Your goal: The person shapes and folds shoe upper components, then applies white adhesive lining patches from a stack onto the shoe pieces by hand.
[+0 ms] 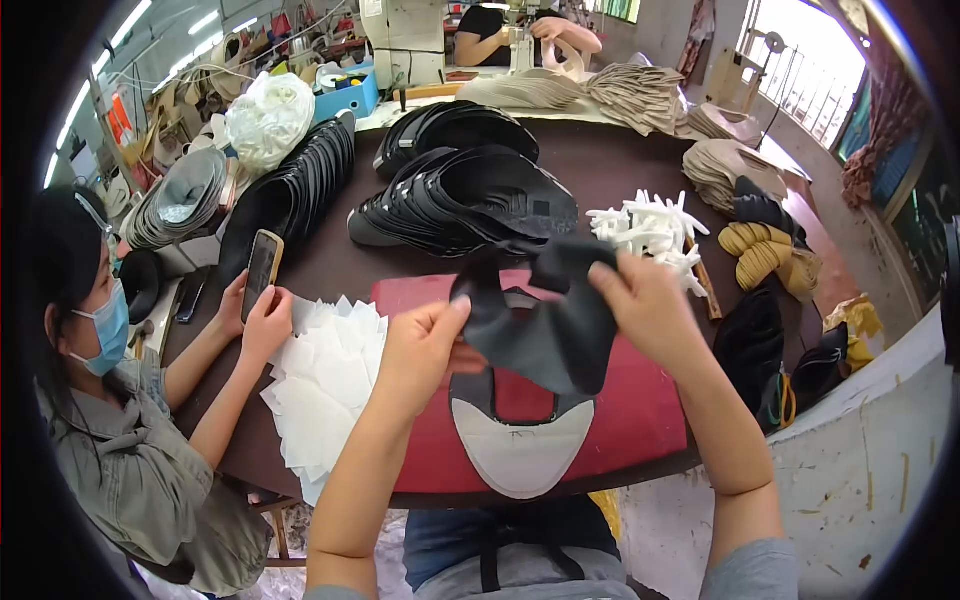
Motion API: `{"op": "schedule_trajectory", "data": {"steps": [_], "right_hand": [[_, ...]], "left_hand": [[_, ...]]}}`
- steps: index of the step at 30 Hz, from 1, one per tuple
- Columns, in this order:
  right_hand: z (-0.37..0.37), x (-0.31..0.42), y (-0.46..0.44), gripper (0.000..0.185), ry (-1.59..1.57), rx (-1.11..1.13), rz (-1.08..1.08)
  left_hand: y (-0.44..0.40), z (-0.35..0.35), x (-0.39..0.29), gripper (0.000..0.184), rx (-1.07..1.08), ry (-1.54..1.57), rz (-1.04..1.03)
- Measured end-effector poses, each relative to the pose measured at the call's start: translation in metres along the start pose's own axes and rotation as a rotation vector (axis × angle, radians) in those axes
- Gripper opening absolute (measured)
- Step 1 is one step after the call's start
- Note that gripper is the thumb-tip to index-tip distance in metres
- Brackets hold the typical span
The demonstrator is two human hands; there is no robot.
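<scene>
A black shoe upper (550, 340), slightly blurred, is held up between my two hands above a red mat (640, 420). My left hand (425, 345) pinches its left edge. At the upper right edge, my right hand (650, 300) grips it with thumb and fingers. Beneath it on the mat lies another upper (522, 450), black with a pale toe part; the raised upper partly covers it. A fanned pile of white sheet pieces (325, 385) lies left of my left hand. Beyond my right hand is a heap of white strips (650, 230).
Stacks of black uppers (460, 200) stand farther back on the brown table (610, 160). At left, a masked person (130, 400) holds a phone (262, 268). Yellow-tan pieces (765, 255) and scissors (785, 395) lie at right. Another person (500, 45) sits by a sewing machine.
</scene>
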State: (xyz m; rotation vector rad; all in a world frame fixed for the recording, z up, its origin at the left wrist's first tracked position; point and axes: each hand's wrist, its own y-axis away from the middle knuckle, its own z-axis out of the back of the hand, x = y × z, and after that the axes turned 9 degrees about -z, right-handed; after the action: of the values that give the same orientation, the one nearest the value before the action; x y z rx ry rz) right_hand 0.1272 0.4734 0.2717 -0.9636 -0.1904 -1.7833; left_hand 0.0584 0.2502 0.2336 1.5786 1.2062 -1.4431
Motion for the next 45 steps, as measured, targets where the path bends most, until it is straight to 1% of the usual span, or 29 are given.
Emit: {"op": "schedule_trajectory", "data": {"steps": [2, 4, 5, 7, 9, 10, 12, 13, 15, 16, 17, 18, 20, 22, 27, 32, 38, 42, 45], "right_hand": [[-0.005, -0.029, 0.005, 0.012, -0.120, 0.391, -0.204], [-0.001, -0.029, 0.017, 0.016, -0.297, 0.517, -0.337], [-0.002, -0.031, 0.019, 0.016, -0.302, 0.534, -0.354], [-0.007, -0.033, 0.023, 0.020, -0.189, 0.334, -0.011], [-0.003, -0.012, 0.022, 0.017, -0.178, 0.319, -0.079], [-0.001, -0.003, 0.015, 0.017, -0.179, 0.329, -0.080], [0.001, 0.007, 0.006, 0.018, -0.265, 0.268, -0.070], [-0.003, -0.001, 0.019, 0.018, -0.265, 0.300, -0.133], [-0.004, -0.010, 0.029, 0.018, -0.376, 0.468, -0.297], [-0.009, -0.023, 0.051, 0.018, -0.432, 0.581, -0.453], [-0.011, -0.027, 0.054, 0.018, -0.490, 0.648, -0.523], [-0.011, -0.027, 0.057, 0.018, -0.489, 0.650, -0.534], [-0.019, -0.032, 0.077, 0.021, -0.504, 0.556, -0.536], [-0.024, -0.036, 0.097, 0.025, -0.519, 0.464, -0.542], [-0.025, -0.044, 0.103, 0.033, -0.472, 0.436, -0.500], [-0.030, -0.048, 0.105, 0.035, -0.500, 0.435, -0.524], [-0.031, -0.050, 0.106, 0.034, -0.454, 0.434, -0.525], [-0.028, -0.044, 0.105, 0.034, -0.307, 0.433, -0.502], [-0.029, -0.043, 0.105, 0.034, -0.285, 0.424, -0.492]], "left_hand": [[0.010, 0.006, 0.013, 0.027, 0.093, -0.044, 0.208], [0.010, 0.008, 0.009, 0.027, 0.126, -0.078, 0.228], [0.012, 0.009, 0.007, 0.027, 0.157, -0.102, 0.253], [0.020, 0.012, 0.008, 0.027, 0.219, -0.145, 0.333], [0.012, 0.012, 0.008, 0.025, 0.143, -0.050, 0.321], [0.007, 0.011, 0.001, 0.025, 0.136, -0.049, 0.327], [0.001, 0.008, -0.016, 0.025, 0.041, 0.061, 0.156], [0.011, 0.009, -0.010, 0.025, 0.039, 0.058, 0.226], [0.019, 0.011, -0.008, 0.021, 0.072, -0.049, 0.236], [0.036, 0.013, 0.007, 0.019, 0.094, -0.100, 0.317], [0.037, 0.015, 0.010, 0.017, 0.119, -0.152, 0.303], [0.037, 0.016, 0.011, 0.017, 0.121, -0.151, 0.314], [0.042, 0.022, 0.026, 0.016, 0.160, -0.209, 0.259], [0.054, 0.026, 0.035, 0.019, 0.201, -0.270, 0.209], [0.061, 0.024, 0.032, 0.027, 0.178, -0.347, 0.194], [0.063, 0.021, 0.033, 0.027, 0.117, -0.338, 0.204], [0.060, 0.018, 0.033, 0.028, 0.133, -0.379, 0.221], [0.062, 0.018, 0.033, 0.029, 0.167, -0.468, 0.156], [0.063, 0.018, 0.033, 0.029, 0.172, -0.486, 0.154]]}}
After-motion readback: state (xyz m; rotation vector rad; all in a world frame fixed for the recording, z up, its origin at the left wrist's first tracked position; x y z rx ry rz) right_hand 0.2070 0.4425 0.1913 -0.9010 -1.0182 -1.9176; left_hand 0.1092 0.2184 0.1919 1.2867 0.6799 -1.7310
